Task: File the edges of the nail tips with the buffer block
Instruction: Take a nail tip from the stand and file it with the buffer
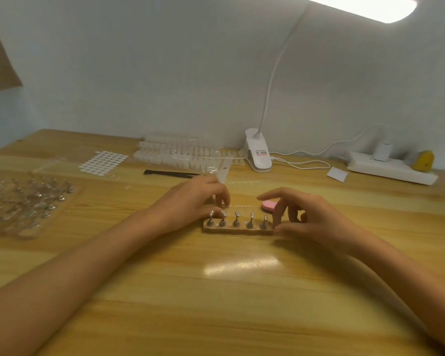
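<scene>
Both hands at the holder stand, buffer block lying unheld

The left hand (190,201) curled over the left end of the stand (238,229), thumb by the first of five metal holders; I could not tell whether its grip held anything. The right hand (308,214) kept a narrow grip on the stand's right end, pinching it between thumb and middle finger, index raised. The pink buffer block (269,203) lay on the bench (242,291) just behind those fingers. Strips of nail tips (180,152) sat at the bench's far edge, beside the clip lamp (257,152).
</scene>
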A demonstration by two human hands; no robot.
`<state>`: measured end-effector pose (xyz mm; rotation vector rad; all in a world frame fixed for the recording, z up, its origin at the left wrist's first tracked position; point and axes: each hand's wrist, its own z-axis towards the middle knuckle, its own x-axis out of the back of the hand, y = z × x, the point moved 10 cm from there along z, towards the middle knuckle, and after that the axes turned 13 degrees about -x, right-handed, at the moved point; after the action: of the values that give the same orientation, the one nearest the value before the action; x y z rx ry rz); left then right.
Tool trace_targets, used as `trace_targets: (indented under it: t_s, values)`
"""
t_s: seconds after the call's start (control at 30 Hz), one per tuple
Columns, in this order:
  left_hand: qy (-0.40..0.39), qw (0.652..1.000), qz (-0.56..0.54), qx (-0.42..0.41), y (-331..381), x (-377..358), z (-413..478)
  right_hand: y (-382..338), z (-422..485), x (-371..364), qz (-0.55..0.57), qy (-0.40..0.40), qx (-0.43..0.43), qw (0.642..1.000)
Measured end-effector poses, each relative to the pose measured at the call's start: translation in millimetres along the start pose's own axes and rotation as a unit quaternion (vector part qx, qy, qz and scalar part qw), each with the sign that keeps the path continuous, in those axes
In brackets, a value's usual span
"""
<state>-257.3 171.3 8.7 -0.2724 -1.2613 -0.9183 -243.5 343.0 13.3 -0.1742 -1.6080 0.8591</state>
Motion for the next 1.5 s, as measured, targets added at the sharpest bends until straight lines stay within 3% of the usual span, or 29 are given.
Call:
trace_targets:
  t_s: [0.13, 0.33, 0.5, 0.77, 0.9, 1.03, 1.2, 1.5]
  values:
    - [0.03, 0.996, -0.072, 0.03, -6.9, -0.3, 1.5, -2.0, 20.0, 27.0, 0.013, 0.102, -0.011, 0.995]
    - [0.051, 0.993, -0.101, 0.019, -7.3, -1.0, -0.7, -10.8, 59.7, -8.9, -0.133, 0.043, -0.018, 0.99]
    - [0.06, 0.992, -0.103, 0.051, -12.8, -3.8, 4.8, -8.7, 63.2, -6.7, -0.084, 0.091, 0.003, 0.992]
    - [0.164, 0.985, -0.016, 0.05, -8.3, 15.5, 0.1, -31.3, 53.9, -2.5, -0.008, 0.131, 0.088, 0.987]
    - [0.22, 0.975, -0.009, 0.032, -3.2, 30.6, -3.7, -45.1, 42.2, 10.8, 0.103, 0.164, 0.136, 0.972]
    - [0.251, 0.96, -0.121, 0.031, -3.2, 32.0, -2.4, -48.8, 37.2, 19.0, 0.208, 0.195, 0.145, 0.947]
    - [0.277, 0.888, -0.36, 0.075, -15.1, 18.0, -3.0, -35.2, 50.2, 3.0, 0.21, 0.145, 0.087, 0.963]
    - [0.242, 0.882, -0.399, 0.065, -10.5, 9.2, 0.5, -32.1, 43.1, 8.2, 0.199, 0.194, 0.094, 0.956]
